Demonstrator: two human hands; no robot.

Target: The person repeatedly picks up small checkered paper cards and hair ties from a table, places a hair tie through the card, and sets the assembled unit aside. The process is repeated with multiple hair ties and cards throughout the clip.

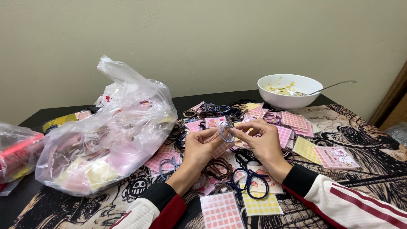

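Note:
My left hand [198,149] and my right hand [263,144] meet above the middle of the table. Between their fingertips they hold a small pink checked card [221,146] with light blue and grey hair ties [226,131] looped at its top. Under the hands lie several loose hair ties in brown, black and blue [250,183], mixed with pink [221,210] and yellow checked cards [261,206]. Both sleeves are white with black cuffs and dark red stripes.
A big clear plastic bag [106,135] of cards and ties fills the left side. Another bag with something red [17,152] lies at the far left edge. A white bowl of food [289,91] with a spoon stands at the back right, by the wall.

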